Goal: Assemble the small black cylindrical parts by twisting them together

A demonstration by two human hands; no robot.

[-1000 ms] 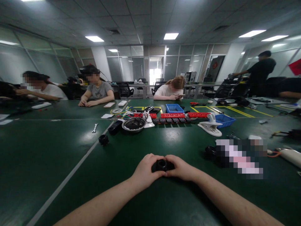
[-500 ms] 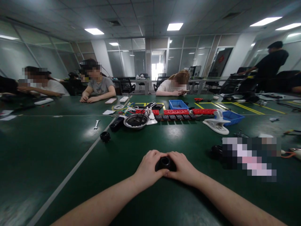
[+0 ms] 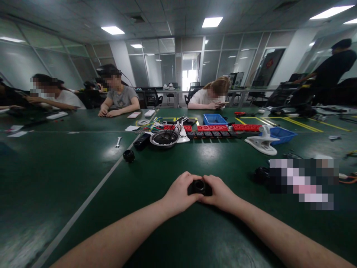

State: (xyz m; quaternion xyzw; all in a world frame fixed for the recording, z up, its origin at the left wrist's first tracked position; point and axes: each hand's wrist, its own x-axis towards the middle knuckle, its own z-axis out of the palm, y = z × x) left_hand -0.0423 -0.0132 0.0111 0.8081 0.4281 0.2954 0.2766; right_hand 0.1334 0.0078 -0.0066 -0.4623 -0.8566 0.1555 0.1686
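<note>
Left hand (image 3: 180,191) and right hand (image 3: 220,191) wrapped around a small black round part (image 3: 199,187), low over the green worktop (image 3: 178,234), another black part (image 3: 128,155) far off to the left

Left hand (image 3: 180,192) and right hand (image 3: 220,192) close together on green table (image 3: 83,178), both wrapped round a small black ring-shaped part (image 3: 199,187), hole facing up. Ahead-left of left hand: another black part (image 3: 128,155), a wrench (image 3: 118,142), a metal bowl (image 3: 164,139). Ahead-right of right hand: white clamp (image 3: 262,142), blue bins (image 3: 214,119). Other people seated across the table.
</note>
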